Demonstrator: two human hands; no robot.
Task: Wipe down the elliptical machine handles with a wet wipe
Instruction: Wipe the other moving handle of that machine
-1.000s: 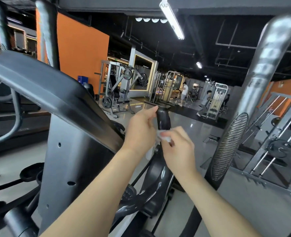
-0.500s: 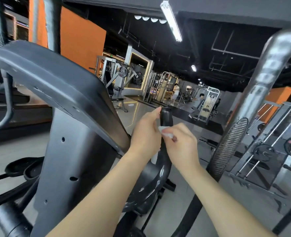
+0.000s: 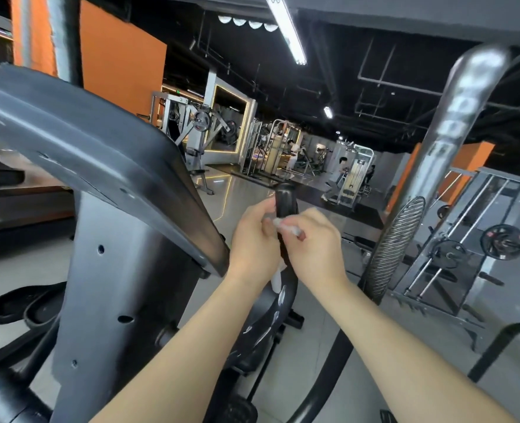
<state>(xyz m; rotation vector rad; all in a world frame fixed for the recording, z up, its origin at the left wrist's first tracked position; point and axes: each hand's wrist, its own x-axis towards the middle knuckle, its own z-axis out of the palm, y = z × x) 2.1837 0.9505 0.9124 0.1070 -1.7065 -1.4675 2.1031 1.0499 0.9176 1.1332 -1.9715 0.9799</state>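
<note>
left hand and right hand curl at the black handle, both pinching the wet wipe.

Most of the wet wipe is hidden: only a white sliver shows, pinched between the left hand and the right hand. How far it wraps round the black handle cannot be told, since the hands cover the handle's middle. Both forearms are cut off by the near edge. The console runs out of the left edge. The silver handle on the right is blurred, its lettering unreadable. The far people are too small to make out.
</note>
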